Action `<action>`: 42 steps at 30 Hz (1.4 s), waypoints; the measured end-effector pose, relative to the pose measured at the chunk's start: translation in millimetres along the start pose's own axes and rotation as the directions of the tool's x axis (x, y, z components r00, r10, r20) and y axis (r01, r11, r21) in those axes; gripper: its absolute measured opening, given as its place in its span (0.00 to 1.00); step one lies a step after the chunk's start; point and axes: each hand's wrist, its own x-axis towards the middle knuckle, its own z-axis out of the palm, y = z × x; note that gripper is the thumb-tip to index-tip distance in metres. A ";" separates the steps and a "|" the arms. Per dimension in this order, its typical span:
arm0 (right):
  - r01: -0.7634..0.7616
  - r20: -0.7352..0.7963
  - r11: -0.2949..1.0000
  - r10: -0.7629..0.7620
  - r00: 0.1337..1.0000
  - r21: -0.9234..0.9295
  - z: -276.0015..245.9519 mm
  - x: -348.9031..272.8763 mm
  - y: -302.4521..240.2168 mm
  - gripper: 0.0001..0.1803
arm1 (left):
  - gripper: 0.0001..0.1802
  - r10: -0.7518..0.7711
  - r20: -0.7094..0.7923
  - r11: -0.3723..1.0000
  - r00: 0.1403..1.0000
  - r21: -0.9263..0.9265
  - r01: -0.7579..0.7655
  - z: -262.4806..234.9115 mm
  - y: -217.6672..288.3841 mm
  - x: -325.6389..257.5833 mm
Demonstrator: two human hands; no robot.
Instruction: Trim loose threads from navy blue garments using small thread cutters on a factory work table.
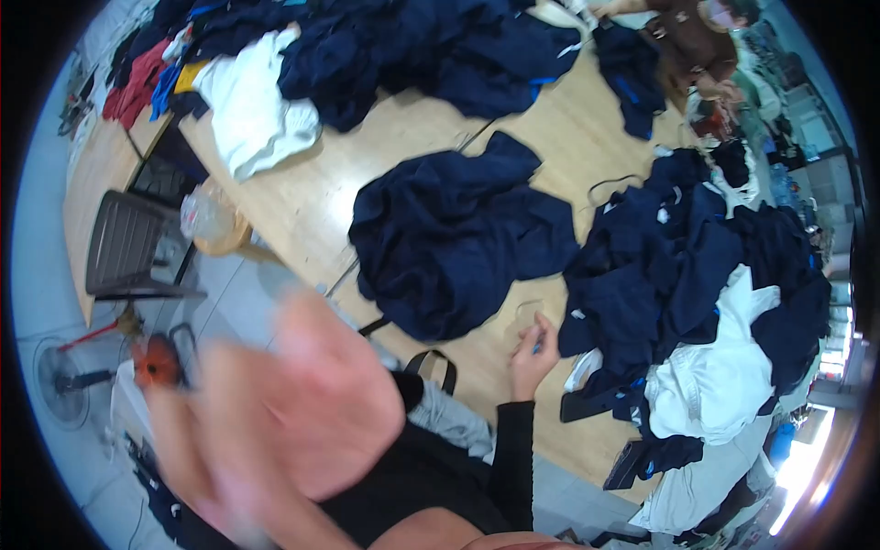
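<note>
My left hand (275, 422) is raised close to the camera at the lower left, large and blurred, with its fingers spread and nothing in it. My right hand (534, 353), in a black sleeve, rests on the wooden table (302, 202) near its front edge. Its fingers are closed on a small blue object (537, 346). It sits between a crumpled navy garment (449, 238) to its left and a big heap of navy clothes (687, 266) to its right. A thin loop of thread (527, 307) lies just above the hand.
White garments (724, 376) lie in the right heap, and another white one (257, 101) lies at the far left among more navy clothes (412, 46). Another person (697, 37) works at the far end. A grey chair (128, 243), a floor fan (64, 380) and a bagged stool (215, 225) stand to the left.
</note>
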 end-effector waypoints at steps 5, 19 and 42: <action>-0.326 0.133 0.721 0.313 0.941 0.611 -37.0 19.3 -46.1 0.15 | 0.06 0.069 -0.125 0.850 0.990 0.527 0.008 -93.1 -6.2 9.6; 0.230 0.305 0.955 -0.167 0.938 -0.186 65.5 14.2 -107.9 0.16 | 0.30 -0.653 -0.402 -0.188 0.641 0.907 0.377 -237.4 -93.4 -104.7; -0.375 0.304 0.163 0.344 0.888 0.912 -151.6 28.0 -113.0 0.14 | 0.25 -0.792 -0.308 0.588 0.527 -0.620 0.520 -160.9 -43.0 -83.5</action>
